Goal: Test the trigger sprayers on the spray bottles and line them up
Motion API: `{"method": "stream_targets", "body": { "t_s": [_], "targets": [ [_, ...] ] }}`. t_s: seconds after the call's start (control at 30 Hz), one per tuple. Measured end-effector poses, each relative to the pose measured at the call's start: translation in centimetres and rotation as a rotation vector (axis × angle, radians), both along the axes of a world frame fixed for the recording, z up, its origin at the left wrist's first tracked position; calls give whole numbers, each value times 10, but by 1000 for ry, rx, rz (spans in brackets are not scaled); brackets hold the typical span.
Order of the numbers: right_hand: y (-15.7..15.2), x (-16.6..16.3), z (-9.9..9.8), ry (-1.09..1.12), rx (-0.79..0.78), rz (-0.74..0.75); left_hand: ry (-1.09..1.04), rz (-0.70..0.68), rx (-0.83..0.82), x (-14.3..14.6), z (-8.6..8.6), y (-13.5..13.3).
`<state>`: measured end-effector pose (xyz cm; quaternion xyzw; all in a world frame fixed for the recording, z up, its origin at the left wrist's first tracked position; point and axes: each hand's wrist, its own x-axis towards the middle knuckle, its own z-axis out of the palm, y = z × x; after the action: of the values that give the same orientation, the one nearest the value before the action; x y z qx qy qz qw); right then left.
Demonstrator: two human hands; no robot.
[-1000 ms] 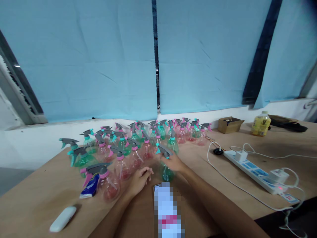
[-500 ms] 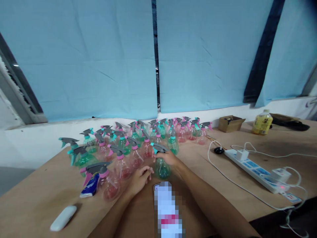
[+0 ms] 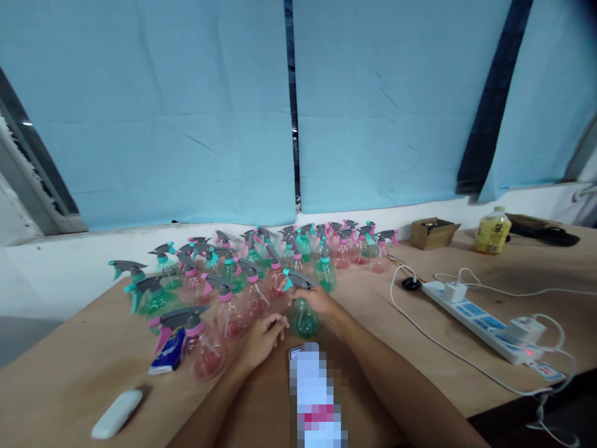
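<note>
My right hand (image 3: 313, 297) is closed around the neck of a green spray bottle (image 3: 305, 320) with a grey and turquoise trigger head; the bottle's base is at the table, and the trigger points left. Just to its left, my left hand (image 3: 267, 336) rests with loosely curled fingers, slightly apart and holding nothing. Close by on the left stand pink spray bottles (image 3: 231, 317), one of them (image 3: 205, 358) nearest me. A phone (image 3: 293, 353) lies below the held bottle, its screen pixelated.
More pink and green spray bottles (image 3: 325, 274) crowd the table (image 3: 373, 336) toward the wall. A blue packet (image 3: 168, 353) and a white case (image 3: 116, 414) lie left. A power strip (image 3: 476, 320) with cables, a cardboard box (image 3: 435, 234) and a yellow-labelled bottle (image 3: 492, 233) are right.
The view has shifted very slightly. A fingertip of my right hand now shows left of the bottle's trigger head; my left hand stays where it was.
</note>
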<state>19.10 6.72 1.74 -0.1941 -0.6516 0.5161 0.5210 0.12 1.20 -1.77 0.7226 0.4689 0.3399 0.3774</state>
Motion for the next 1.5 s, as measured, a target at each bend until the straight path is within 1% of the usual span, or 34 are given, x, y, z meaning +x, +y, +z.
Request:
{"method": "stream_targets", "body": {
  "t_s": [0.2,0.3,0.47,0.57,0.67,0.8,1.0,1.23,1.4,1.5],
  "targets": [
    [5,0,-5,12,-32,-16,-1,-3,-2,1,2,-1],
    [5,-1,-5,24,-24,5,0,4,-7,2,3,-2],
    [4,0,-3,-6,1,1,-4,-4,2,0,-2,1],
    [5,0,-5,8,-21,-22,-11,-2,6,-1,-3,2],
    [5,-1,-6,25,-55,-29,-11,1,-1,0,0,0],
    [4,-1,-6,24,-40,-63,-10,2,-7,2,3,-3],
    [2,0,-4,34,-30,-106,-7,-9,0,1,0,-1],
    [0,-3,-5,24,-40,-53,-10,-4,9,0,-3,0],
    [4,0,-11,-21,8,-142,-8,-8,9,-1,-2,0],
    [9,5,-17,-65,46,-245,-8,7,6,-1,-2,0]
  ]
}}
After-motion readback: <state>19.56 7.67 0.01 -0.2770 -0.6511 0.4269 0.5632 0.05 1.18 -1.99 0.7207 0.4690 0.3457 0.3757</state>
